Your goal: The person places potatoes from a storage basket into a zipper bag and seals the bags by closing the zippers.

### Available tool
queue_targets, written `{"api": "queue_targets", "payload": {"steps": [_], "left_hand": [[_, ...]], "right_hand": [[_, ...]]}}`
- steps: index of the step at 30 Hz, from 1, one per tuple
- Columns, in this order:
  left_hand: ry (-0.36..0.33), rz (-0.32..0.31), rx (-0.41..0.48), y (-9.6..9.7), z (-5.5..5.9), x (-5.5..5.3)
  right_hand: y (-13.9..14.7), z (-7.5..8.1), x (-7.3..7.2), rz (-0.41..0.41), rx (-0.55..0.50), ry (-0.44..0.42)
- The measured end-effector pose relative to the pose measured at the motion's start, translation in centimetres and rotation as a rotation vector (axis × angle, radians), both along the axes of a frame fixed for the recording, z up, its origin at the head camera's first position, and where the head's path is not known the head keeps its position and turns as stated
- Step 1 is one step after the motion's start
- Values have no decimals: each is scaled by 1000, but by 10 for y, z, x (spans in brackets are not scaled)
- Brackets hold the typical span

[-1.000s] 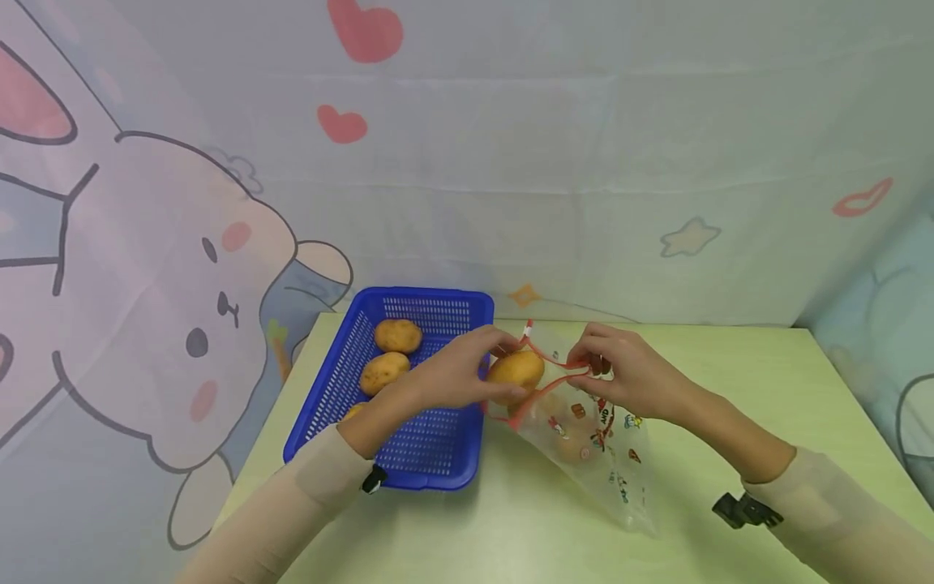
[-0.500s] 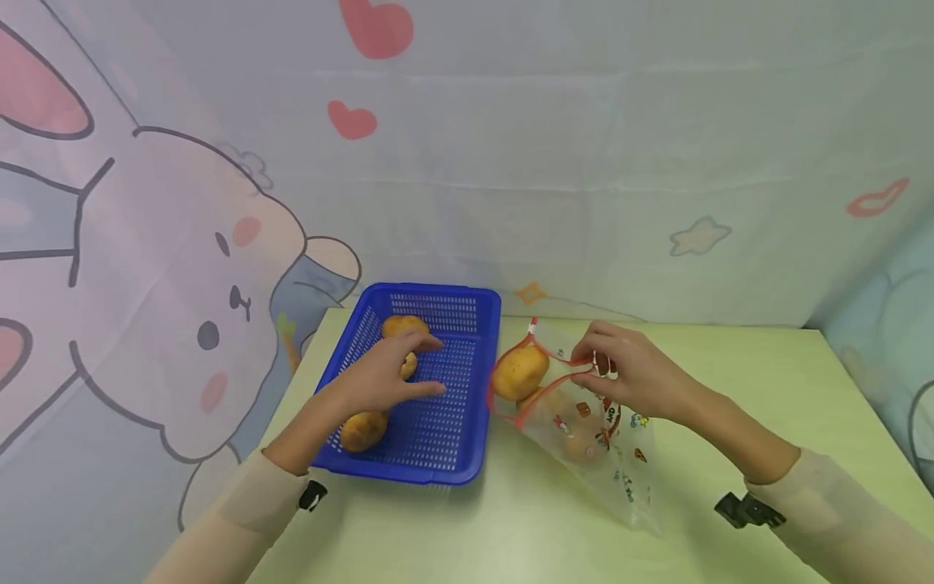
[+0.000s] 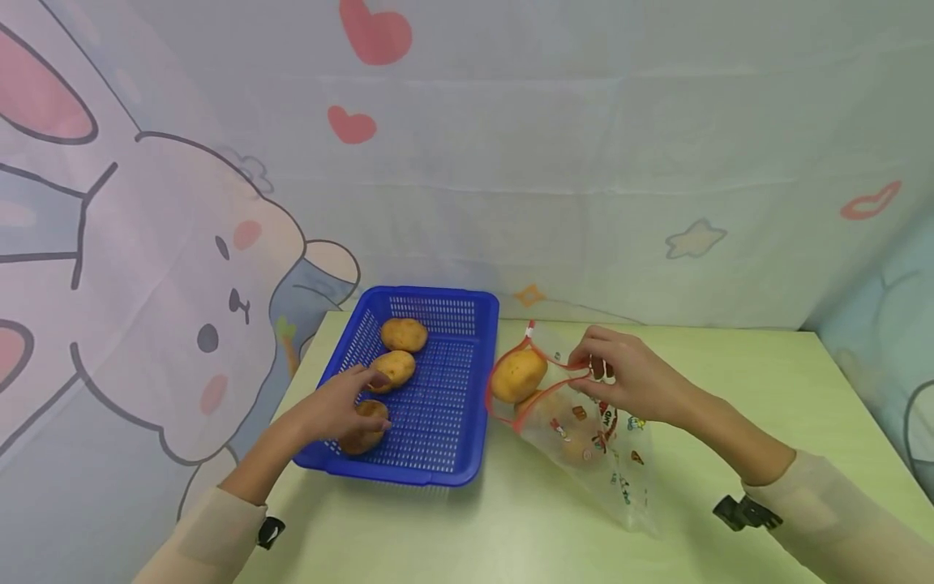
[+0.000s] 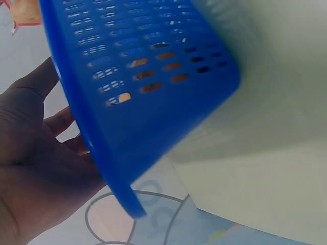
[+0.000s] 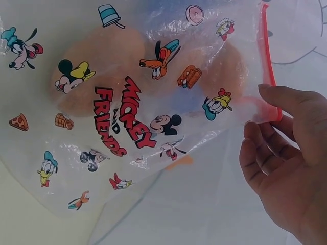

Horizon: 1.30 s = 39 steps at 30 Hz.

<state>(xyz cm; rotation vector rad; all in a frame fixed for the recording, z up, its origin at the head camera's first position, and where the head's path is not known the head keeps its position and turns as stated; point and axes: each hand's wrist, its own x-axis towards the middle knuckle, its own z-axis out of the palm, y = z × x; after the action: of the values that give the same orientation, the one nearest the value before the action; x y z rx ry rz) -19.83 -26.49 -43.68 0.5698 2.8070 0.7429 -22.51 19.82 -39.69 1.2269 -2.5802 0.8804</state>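
In the head view my left hand point(image 3: 337, 412) hovers over the left side of a blue plastic basket point(image 3: 476, 430), thumb and fingers spread apart. Beneath them lies the nearest potato point(image 3: 359, 443), partly covered by the hand. A middle potato point(image 3: 397, 367) and a far potato point(image 3: 404, 334) rest in the same basket. My right hand point(image 3: 620, 369) pinches the red zip edge of a clear printed zip bag point(image 3: 584, 478), keeping its mouth apart. One potato point(image 3: 520, 375) sits right at that mouth, and more potatoes show through the plastic point(image 5: 102, 71).
The basket and bag share a pale green table point(image 3: 737, 389). Behind it hangs a wall cloth point(image 3: 554, 146) with a cartoon rabbit and hearts. The basket's perforated side point(image 4: 138, 122) stands beside the left hand in the left wrist view.
My left hand let go of the potato at the bag's mouth, then moved left and down to the near potato in the basket. The right hand stays on the bag's edge.
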Motion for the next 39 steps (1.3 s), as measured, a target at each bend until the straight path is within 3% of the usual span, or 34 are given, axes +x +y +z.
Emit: {"api": "queue_targets", "payload": {"steps": [5, 11, 18, 22, 26, 31, 35, 39], "left_hand": [[-46, 20, -36, -1, -5, 6], [-45, 52, -115, 3, -15, 8], [7, 68, -222, 5, -25, 8], [54, 81, -219, 8, -25, 7], [114, 56, -135, 16, -15, 6], [169, -4, 13, 33, 10, 5], [162, -52, 134, 54, 31, 6], [162, -119, 198, 84, 45, 7]], "right_hand": [[2, -2, -1, 6, -7, -7], [2, -7, -1, 11, -6, -11], [-2, -9, 0, -2, 19, -39], [-4, -13, 0, 3, 37, -40], [-4, -15, 0, 4, 33, -18], [-4, -13, 0, 6, 16, 1], [-3, -10, 2, 23, 1, 5], [0, -7, 3, 22, 11, 6]]}}
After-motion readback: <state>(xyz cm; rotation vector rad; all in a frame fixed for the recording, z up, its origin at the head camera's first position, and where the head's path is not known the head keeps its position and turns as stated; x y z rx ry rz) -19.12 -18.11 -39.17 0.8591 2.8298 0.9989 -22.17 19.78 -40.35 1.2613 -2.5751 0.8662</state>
